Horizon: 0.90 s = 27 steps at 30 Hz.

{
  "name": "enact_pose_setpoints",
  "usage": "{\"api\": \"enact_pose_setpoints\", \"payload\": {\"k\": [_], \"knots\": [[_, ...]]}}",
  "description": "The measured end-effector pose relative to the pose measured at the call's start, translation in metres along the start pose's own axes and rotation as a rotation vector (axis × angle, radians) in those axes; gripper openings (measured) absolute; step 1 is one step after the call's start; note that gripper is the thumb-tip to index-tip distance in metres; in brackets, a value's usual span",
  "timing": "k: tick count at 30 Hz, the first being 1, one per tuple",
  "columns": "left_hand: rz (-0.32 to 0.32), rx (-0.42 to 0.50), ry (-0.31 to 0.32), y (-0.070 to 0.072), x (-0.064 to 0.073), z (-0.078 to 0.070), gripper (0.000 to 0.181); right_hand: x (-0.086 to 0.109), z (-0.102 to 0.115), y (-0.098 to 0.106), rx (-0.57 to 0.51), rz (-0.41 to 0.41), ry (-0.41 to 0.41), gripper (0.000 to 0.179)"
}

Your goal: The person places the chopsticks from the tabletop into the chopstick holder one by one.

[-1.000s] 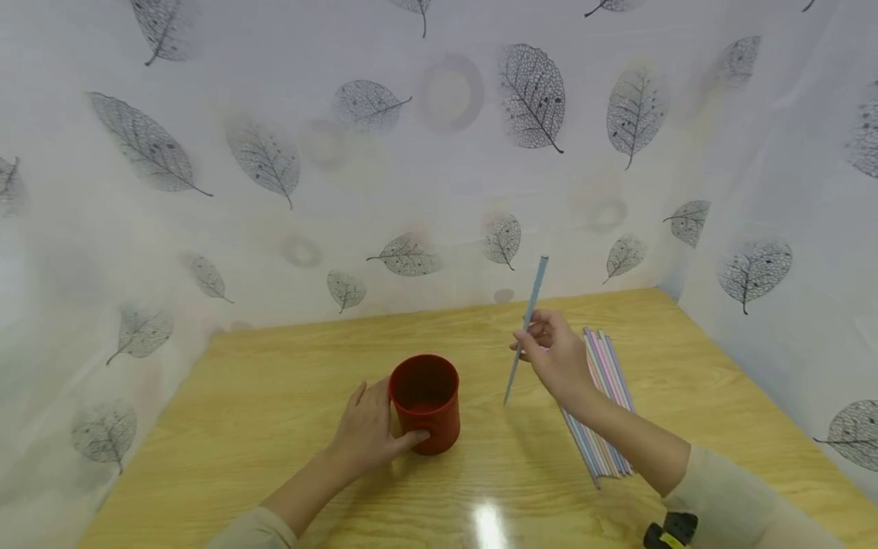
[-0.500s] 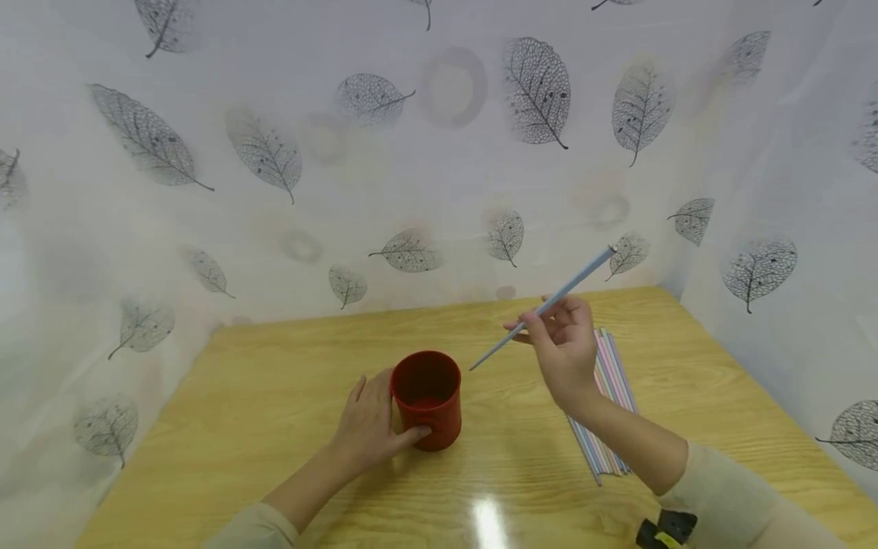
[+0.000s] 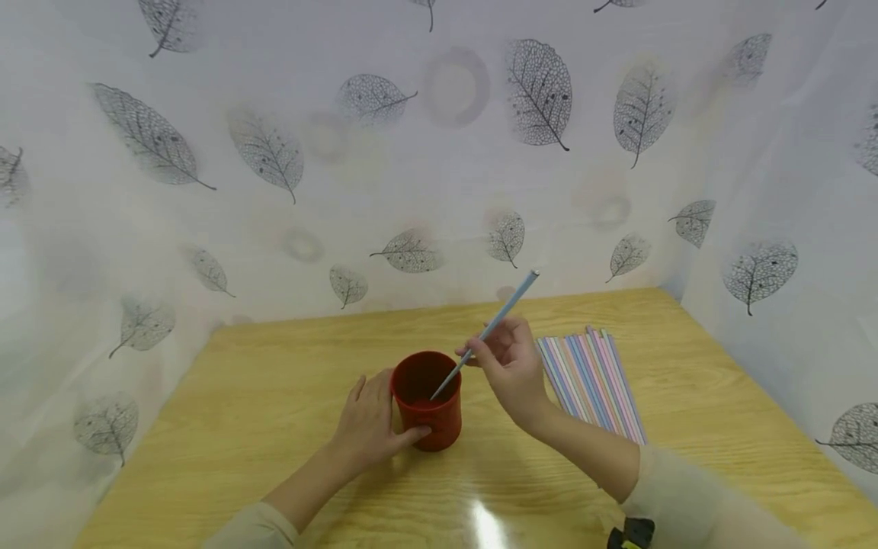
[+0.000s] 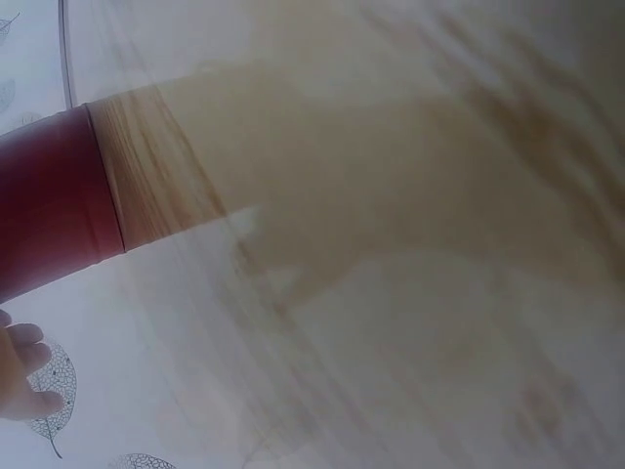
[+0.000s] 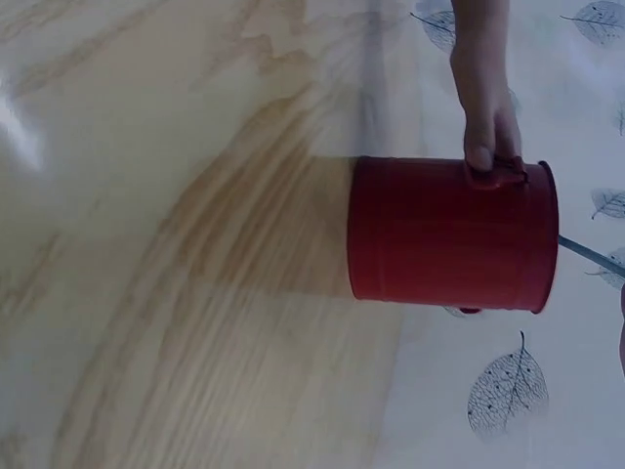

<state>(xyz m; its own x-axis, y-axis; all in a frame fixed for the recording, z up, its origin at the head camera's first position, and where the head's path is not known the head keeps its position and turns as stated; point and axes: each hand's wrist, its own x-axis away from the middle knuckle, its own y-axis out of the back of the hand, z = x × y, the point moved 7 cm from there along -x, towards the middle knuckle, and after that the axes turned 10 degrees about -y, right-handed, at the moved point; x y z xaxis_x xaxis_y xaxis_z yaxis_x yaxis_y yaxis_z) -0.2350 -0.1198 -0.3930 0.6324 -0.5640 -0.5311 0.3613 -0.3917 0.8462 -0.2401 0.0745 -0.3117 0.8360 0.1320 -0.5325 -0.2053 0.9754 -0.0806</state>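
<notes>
Near the middle of the table stands a red cup [image 3: 444,421] with small lugs on its sides, upright, seen side-on in the right wrist view. My left hand [image 3: 366,423] holds its left side, thumb across the front; the other fingertips are hidden behind it. My right hand [image 3: 516,374] pinches a light blue chopstick [image 3: 507,306] between thumb and fingers. The chopstick slants down to the left, its lower tip inside the cup's mouth. Several pastel chopsticks [image 3: 590,381] lie side by side to the right, partly hidden by the right forearm.
The wooden table [image 3: 274,396] carries all of this. A white curtain [image 3: 446,175] with leaf prints stands behind the table and along both sides. A small black piece [image 3: 639,531] with a yellow mark shows below the right sleeve.
My right hand has moved left; the chopstick went from nearly upright to slanted, and its tip moved from beside the cup into its mouth. The left hand and the cup stay put.
</notes>
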Motion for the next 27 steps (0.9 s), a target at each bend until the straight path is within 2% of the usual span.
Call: {"api": "enact_pose_setpoints", "payload": {"k": [6, 10, 14, 18, 23, 27], "knots": [[0.018, -0.013, -0.001, -0.001, 0.000, 0.000, 0.096, 0.007, -0.018, -0.016, 0.180, 0.043, -0.064, 0.021], [0.029, -0.032, -0.002, -0.001, 0.000, -0.001, 0.097, 0.010, -0.025, -0.024, 0.268, 0.065, -0.069, 0.021], [0.029, -0.037, 0.002, -0.001, 0.000, -0.001, 0.097, 0.013, -0.028, -0.033, 0.298, 0.107, -0.062, 0.022], [0.025, -0.025, 0.006, -0.001, 0.000, -0.001, 0.097, 0.016, -0.029, -0.038, 0.277, 0.133, -0.074, 0.014], [0.018, -0.022, -0.001, 0.000, 0.000, -0.001, 0.097, 0.015, -0.028, -0.038, 0.266, 0.131, -0.103, 0.008], [-0.002, -0.025, -0.012, 0.001, 0.000, -0.001, 0.097, 0.013, -0.027, -0.037, 0.302, 0.116, -0.084, 0.008]]}}
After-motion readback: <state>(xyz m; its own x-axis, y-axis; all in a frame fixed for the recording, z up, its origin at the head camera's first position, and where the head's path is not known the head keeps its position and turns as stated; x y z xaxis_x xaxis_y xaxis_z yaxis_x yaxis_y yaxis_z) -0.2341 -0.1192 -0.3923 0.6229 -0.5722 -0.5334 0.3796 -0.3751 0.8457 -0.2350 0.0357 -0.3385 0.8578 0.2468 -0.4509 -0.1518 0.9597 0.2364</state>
